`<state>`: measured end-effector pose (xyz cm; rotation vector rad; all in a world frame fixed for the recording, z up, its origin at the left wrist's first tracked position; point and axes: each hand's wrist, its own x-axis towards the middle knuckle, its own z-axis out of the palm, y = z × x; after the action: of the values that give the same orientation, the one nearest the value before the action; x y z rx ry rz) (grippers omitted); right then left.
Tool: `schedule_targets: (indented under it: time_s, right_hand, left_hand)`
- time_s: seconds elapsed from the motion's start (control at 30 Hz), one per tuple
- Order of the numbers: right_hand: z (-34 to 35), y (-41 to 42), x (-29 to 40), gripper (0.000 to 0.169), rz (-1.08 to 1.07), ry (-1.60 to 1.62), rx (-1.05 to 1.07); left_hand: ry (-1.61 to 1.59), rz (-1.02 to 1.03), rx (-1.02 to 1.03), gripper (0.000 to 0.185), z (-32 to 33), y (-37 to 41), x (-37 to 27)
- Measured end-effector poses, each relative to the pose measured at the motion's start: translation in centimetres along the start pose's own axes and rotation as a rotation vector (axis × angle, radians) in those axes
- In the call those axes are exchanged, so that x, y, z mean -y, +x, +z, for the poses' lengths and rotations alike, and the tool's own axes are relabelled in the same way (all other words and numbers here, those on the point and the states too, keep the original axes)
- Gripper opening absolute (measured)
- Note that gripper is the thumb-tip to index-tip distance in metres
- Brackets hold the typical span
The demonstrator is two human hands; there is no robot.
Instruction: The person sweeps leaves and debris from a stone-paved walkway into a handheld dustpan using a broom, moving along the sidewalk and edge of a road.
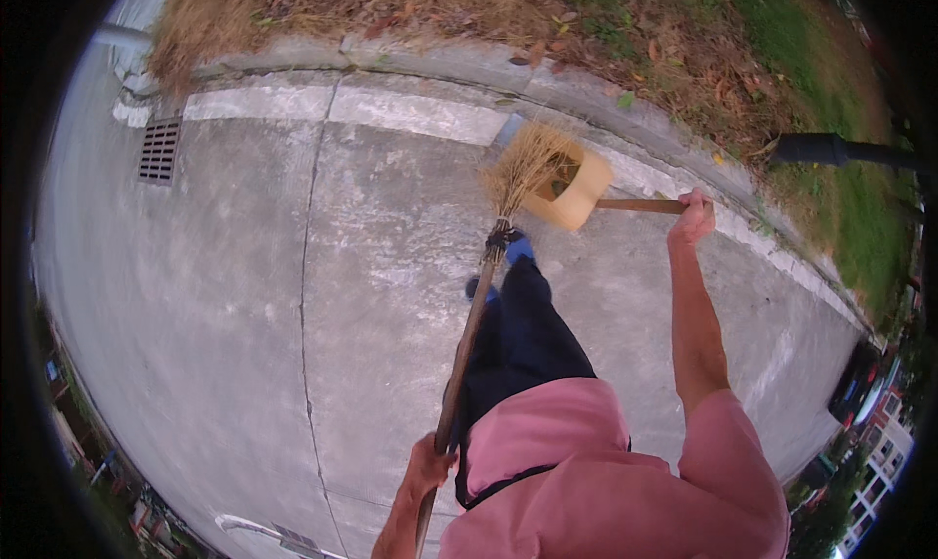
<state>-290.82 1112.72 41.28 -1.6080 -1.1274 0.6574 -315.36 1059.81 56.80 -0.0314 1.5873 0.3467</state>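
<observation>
My left hand (431, 462) is closed around the long wooden handle of a twig broom (524, 167), low in the view. The broom's spread bristles overlap the left side of a yellow dustpan (586, 189), which looks like a cut plastic container. Dark debris, perhaps leaves, shows inside its opening. At the right, my right hand (695, 217) grips the end of the dustpan's wooden stick handle (641, 206). Both tools are in front of my feet, beside the curb; whether they touch the pavement is hard to tell.
A concrete curb (440, 66) borders a strip of dry grass and fallen leaves (506, 16). A metal drain grate (160, 151) lies in the pavement at left. A dark post (813, 149) stands on the grass at right. A dark car (854, 383) is farther off at right.
</observation>
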Motion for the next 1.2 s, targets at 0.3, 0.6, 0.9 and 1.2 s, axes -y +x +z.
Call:
schedule_targets:
  time_s: [0.3,0.6,0.9,1.2]
  right_hand:
    - [-9.9,11.4,-3.9,0.023,0.173,0.134,-0.278]
    - [-19.9,22.1,-4.8,0.028,0.174,0.239,-0.279]
    - [-28.6,26.3,-10.0,0.015,0.091,0.088,-0.218]
    - [-31.8,28.8,-15.4,0.016,0.112,0.042,-0.348]
  left_hand:
    - [-0.158,0.146,-0.45,0.014,4.5,1.8,-6.8]
    - [0.666,0.265,-0.491,0.022,14.2,12.7,-9.0]
    - [0.88,0.086,-0.285,0.021,26.7,1.2,-4.4]
    - [0.519,0.071,-0.484,0.02,34.4,9.5,7.6]
